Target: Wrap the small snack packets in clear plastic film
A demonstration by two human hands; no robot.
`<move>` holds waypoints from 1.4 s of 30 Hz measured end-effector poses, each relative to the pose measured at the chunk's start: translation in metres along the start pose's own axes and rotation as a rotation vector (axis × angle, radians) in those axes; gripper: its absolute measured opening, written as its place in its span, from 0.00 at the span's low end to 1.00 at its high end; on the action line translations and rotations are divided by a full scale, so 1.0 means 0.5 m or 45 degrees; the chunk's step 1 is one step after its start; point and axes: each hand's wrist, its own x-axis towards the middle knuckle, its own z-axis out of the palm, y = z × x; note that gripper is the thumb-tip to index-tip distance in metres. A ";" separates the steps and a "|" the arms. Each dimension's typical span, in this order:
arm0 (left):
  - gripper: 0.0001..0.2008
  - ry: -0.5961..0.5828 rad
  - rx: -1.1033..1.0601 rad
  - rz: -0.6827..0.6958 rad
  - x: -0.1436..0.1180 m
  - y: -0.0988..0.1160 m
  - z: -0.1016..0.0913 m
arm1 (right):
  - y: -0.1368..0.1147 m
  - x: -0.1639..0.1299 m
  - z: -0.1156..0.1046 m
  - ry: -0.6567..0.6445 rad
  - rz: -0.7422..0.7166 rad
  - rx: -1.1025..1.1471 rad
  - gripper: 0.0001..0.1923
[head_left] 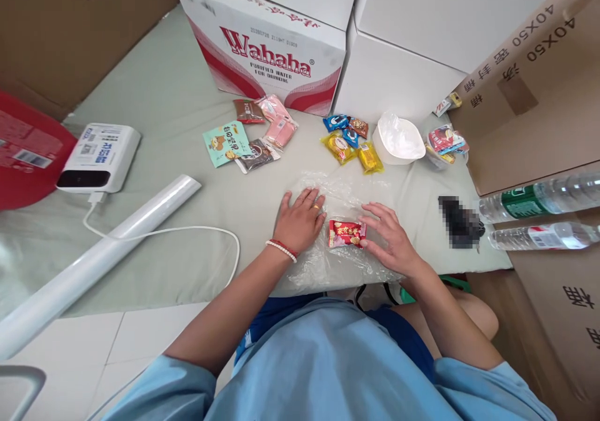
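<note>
A small red snack packet (345, 233) with gold lettering lies on a sheet of clear plastic film (323, 266), which is spread and wrinkled over the cloth. My left hand (300, 220), with a ring and bracelets at the wrist, rests flat on the film to the packet's left, fingers stretched out. On the other side, my right hand (388, 238) curves around the packet's right end, thumb and fingers apart; its thumb is at the packet's lower right corner, and whether it touches I cannot tell.
Beyond the film lie several snack packets (280, 132), yellow packets (338, 148) and a white bowl (404, 143). A Wahaha carton (272, 49) stands behind. Left are a white device (100, 155) with its cable and a long film roll (107, 252); right, plastic bottles (544, 237).
</note>
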 end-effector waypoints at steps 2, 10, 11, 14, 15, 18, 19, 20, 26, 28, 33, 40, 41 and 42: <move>0.25 0.006 -0.002 0.001 0.000 0.000 -0.001 | -0.025 0.025 0.002 -0.080 0.012 -0.097 0.29; 0.25 0.041 -0.019 0.007 -0.005 0.001 0.004 | -0.045 0.051 0.065 -0.470 0.177 -0.509 0.32; 0.26 0.047 -0.018 0.002 -0.006 0.001 0.006 | -0.037 0.048 0.063 -0.463 0.168 -0.509 0.32; 0.26 0.052 -0.018 -0.006 -0.007 0.001 0.011 | -0.012 0.044 0.045 -0.381 0.160 -0.478 0.31; 0.27 0.049 -0.016 -0.006 -0.007 0.001 0.011 | -0.006 0.047 0.038 -0.340 0.162 -0.458 0.31; 0.27 0.039 -0.007 -0.005 -0.007 0.001 0.011 | 0.002 0.068 0.030 -0.248 0.157 -0.406 0.32; 0.27 0.038 -0.006 -0.007 -0.006 0.001 0.011 | 0.002 0.077 0.034 -0.248 0.159 -0.402 0.32; 0.27 0.036 -0.006 -0.012 -0.006 0.001 0.010 | 0.002 0.085 0.039 -0.268 0.167 -0.407 0.32; 0.27 0.034 0.006 -0.017 -0.005 0.001 0.010 | -0.001 0.105 0.069 -0.420 0.225 -0.363 0.40; 0.27 0.038 -0.002 -0.019 -0.005 0.000 0.010 | -0.002 0.102 0.062 -0.412 0.200 -0.314 0.44; 0.27 0.035 -0.023 -0.041 -0.004 -0.003 0.007 | 0.002 0.091 0.050 -0.425 0.198 -0.361 0.32; 0.27 -0.008 -0.015 -0.065 0.002 -0.006 0.004 | 0.013 0.086 0.069 -0.352 0.185 -0.426 0.32; 0.27 -0.014 -0.029 -0.076 0.004 -0.008 0.002 | 0.011 0.086 0.071 -0.352 0.182 -0.426 0.33; 0.27 -0.017 -0.049 -0.093 0.005 -0.010 -0.001 | 0.009 0.086 0.071 -0.351 0.181 -0.425 0.33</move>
